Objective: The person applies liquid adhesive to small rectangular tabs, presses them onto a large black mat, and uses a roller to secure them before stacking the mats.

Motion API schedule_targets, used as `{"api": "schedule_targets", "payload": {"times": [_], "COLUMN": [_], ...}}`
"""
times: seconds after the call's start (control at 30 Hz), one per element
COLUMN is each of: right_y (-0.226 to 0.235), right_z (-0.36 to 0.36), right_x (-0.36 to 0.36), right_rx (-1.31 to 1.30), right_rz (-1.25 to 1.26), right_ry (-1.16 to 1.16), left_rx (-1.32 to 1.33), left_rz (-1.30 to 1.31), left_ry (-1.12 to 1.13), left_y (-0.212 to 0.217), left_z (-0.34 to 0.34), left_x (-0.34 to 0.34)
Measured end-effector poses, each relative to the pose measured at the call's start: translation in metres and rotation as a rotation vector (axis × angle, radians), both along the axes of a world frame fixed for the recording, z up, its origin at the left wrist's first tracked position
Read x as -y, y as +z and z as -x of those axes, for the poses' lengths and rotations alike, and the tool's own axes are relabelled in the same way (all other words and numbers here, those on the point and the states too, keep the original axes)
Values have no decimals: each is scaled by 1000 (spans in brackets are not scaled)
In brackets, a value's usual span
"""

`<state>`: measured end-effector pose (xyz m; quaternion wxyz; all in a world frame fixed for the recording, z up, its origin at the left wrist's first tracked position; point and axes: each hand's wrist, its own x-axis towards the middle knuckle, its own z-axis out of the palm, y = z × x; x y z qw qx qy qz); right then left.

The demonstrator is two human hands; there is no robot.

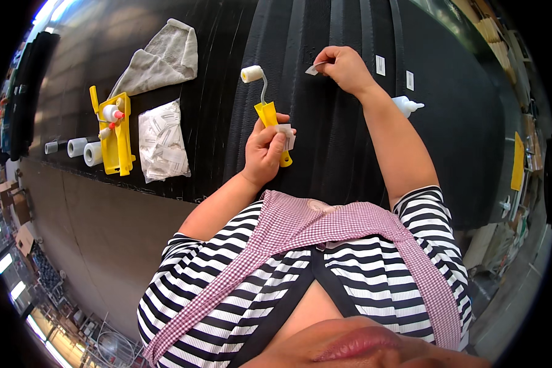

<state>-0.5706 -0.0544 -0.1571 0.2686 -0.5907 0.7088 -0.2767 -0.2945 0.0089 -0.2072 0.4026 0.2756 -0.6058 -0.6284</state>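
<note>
Right fingers pinched on label over black sheet, contact unclear; it could be creased by hard pinch. Roller and other labels gripped together by left fingers; labels could be dropped if roller is turned.

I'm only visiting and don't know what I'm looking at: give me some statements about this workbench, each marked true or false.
1. The left hand holds a paint roller. True.
2. Two white labels lie to the right of the right hand. True.
3. The right hand is empty. False: the right hand pinches a small label.
4. The plastic bag lies right of the yellow roller tray. True.
5. The grey cloth lies under the plastic bag. False: it lies beyond the plastic bag.
</note>
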Motion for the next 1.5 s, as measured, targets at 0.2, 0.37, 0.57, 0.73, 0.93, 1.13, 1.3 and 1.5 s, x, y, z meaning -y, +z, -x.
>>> {"api": "schedule_targets", "payload": {"times": [0.2,0.37,0.57,0.73,0.93,1.13,1.3,1.5], "right_y": [-3,-5,-9,-8,-6,-6,-10,-16], "right_z": [1,5,8,6,0,-1,-7,-21], "right_x": [24,37,42,44,45,45,35,15], "right_rx": [-198,-284,-317,-329,-355,-384,-427,-548], "right_rz": [48,-38,-27,-45,-72,-74,140,298], "right_ry": [28,23,24,-1,-46,-62,-162,-108], "left_rx": [49,71,78,85,76,75,72,80], "left_rz": [9,27,44,23,6,33,31,29], "left_ry": [4,12,8,9,11,7,8,12], "left_y": [-1,-1,-2,1,-2,0,-2,-2], "left_z": [0,0,-1,-1,-1,0,0,-1], "left_x": [-1,0,1,1,0,1,0,0]}}
